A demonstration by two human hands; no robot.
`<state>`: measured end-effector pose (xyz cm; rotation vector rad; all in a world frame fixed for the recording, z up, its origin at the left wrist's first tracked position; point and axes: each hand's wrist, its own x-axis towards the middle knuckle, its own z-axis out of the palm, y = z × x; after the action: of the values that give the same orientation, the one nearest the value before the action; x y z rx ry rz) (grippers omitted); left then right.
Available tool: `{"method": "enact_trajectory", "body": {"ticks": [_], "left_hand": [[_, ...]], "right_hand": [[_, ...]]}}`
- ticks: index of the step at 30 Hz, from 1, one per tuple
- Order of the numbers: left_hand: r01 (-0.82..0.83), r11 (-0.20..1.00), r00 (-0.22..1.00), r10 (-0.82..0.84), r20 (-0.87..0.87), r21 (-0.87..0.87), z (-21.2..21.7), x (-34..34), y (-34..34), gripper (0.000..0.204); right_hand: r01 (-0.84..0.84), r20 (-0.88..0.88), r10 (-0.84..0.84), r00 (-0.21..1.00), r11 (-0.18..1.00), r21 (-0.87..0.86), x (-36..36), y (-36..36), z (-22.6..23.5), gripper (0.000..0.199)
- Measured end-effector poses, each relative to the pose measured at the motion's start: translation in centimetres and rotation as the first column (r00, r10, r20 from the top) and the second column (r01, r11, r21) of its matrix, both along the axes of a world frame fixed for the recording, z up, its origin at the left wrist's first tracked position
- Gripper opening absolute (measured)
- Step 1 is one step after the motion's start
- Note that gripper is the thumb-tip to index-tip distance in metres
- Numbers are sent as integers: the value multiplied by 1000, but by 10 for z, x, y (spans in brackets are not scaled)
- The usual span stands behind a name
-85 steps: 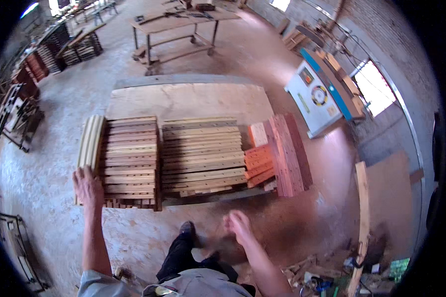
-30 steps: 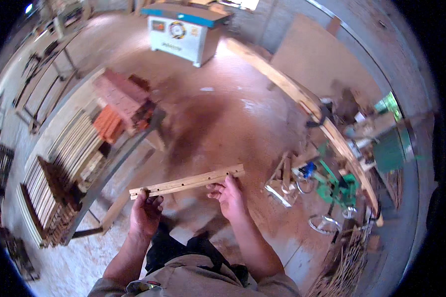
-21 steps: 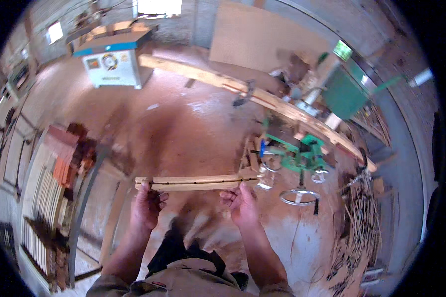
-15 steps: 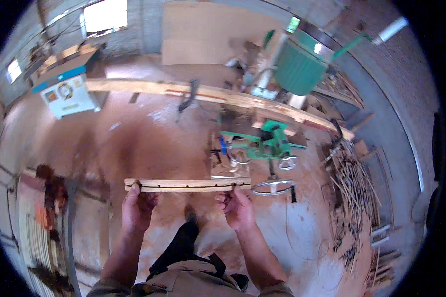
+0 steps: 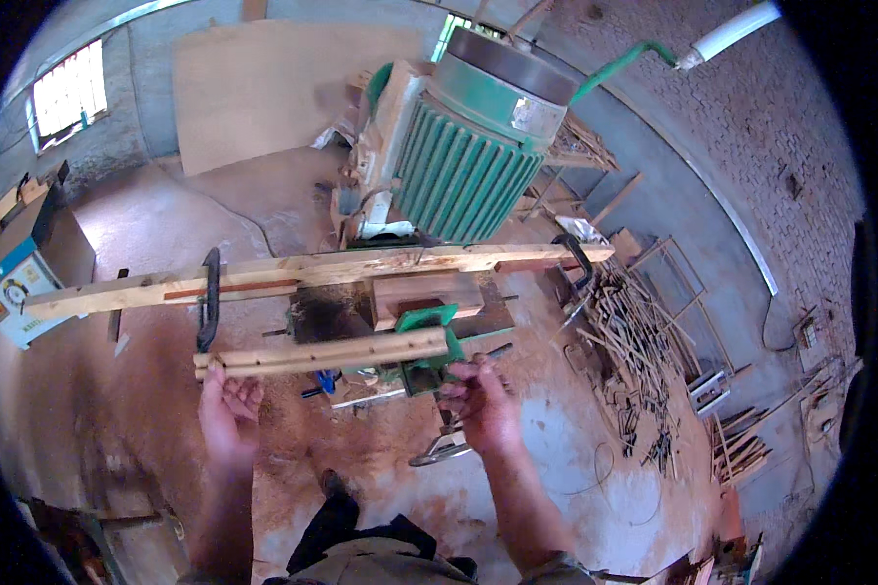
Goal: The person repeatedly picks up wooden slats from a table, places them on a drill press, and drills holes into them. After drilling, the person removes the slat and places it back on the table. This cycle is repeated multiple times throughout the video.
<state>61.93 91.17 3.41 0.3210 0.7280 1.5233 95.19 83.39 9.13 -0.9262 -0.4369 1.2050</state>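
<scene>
My left hand (image 5: 230,408) is closed on the left end of a pale wooden strip (image 5: 332,352), its thumb pressed on the face. Several small dark holes run along the strip, which lies crosswise in front of me and rises slightly to the right. Just beyond and below the strip's right end is my right hand (image 5: 485,402), off the wood, with its fingers loosely bent and apart. Behind the strip stands a machine with a green clamp-like part (image 5: 427,322) and a handwheel (image 5: 442,452) partly hidden near my right hand.
A long wooden beam (image 5: 361,265) crosses the machine, held by a dark clamp (image 5: 209,297) at left and another clamp (image 5: 578,259) at right. Above it rises a large green motor (image 5: 468,161). Scrap sticks (image 5: 624,370) lie piled right; a white-and-blue machine (image 5: 29,292) stands left.
My view has moved closer to the machine and beam. The strip now hangs in front of the green part, and my right hand has let go of its right end.
</scene>
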Motion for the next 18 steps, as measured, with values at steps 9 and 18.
{"method": "enact_trajectory", "body": {"ticks": [9, 18], "left_hand": [[-16, 999, 993, 12, -118, -35, -46, 42, 146, 31], [-80, 995, 968, 65, -242, -53, -58, 65, 189, 29]], "right_hand": [[223, -29, -230, 973, 962, -157, 101, -19, -17, 13], [234, -103, -264, 959, 943, -236, 197, -19, -65, 17]]}}
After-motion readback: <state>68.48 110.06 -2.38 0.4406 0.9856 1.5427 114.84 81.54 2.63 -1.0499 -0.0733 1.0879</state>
